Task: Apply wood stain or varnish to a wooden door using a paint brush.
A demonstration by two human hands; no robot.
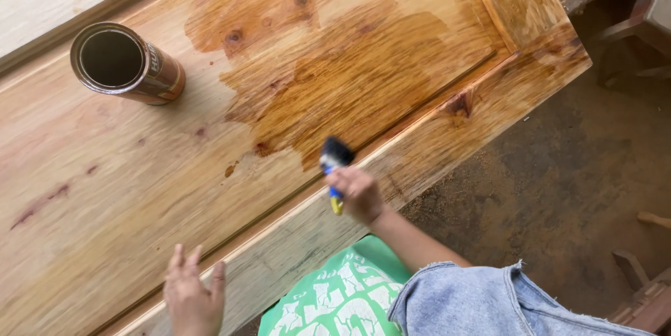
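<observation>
Nearest, the left hand (193, 297) rests flat, fingers spread, on the wooden door panel's (126, 189) unfinished edge. Further up that panel, the right hand (358, 194) grips a paintbrush (334, 163) at the wet, darkened patch's border; coating looks part-done, bare wood next. An open can (126, 63) stands toward the panel's far side, contents unseen.

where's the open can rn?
Head view, upper left: the open can stands on the unfinished part of the wooden panel, left of the glossy wet patch.
</observation>
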